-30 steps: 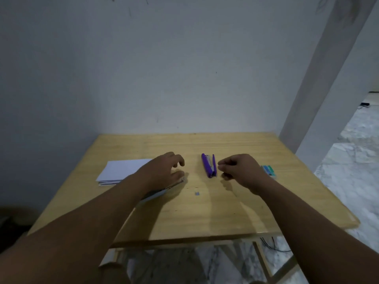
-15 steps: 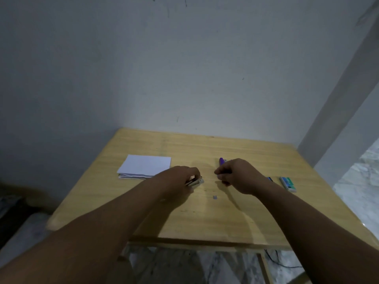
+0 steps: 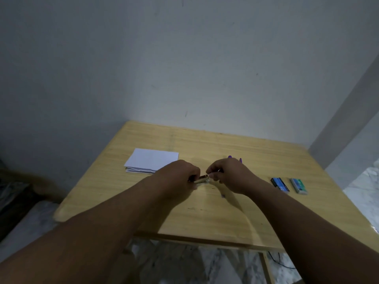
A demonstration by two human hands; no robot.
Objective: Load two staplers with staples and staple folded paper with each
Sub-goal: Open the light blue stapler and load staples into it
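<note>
My left hand (image 3: 180, 175) is closed around a small pale metal stapler (image 3: 202, 178) and holds it just above the wooden table (image 3: 205, 214). My right hand (image 3: 229, 174) meets it from the right, its fingertips pinched on the stapler's front end. What the fingers hold there is hidden. A purple stapler (image 3: 230, 157) lies behind my right hand, with only its far tips showing. A stack of folded white paper (image 3: 151, 159) lies at the left. A blue staple box (image 3: 280, 184) and a green staple box (image 3: 298, 185) lie at the right.
A tiny dark bit (image 3: 223, 195) lies on the table under my right wrist. The table stands against a grey wall, with a pillar at the right. Marble floor (image 3: 365, 181) shows beyond the right and front edges.
My left hand has picked the pale stapler up off the table. My right hand has moved left from beside the purple stapler to meet it. The view has swung to the left.
</note>
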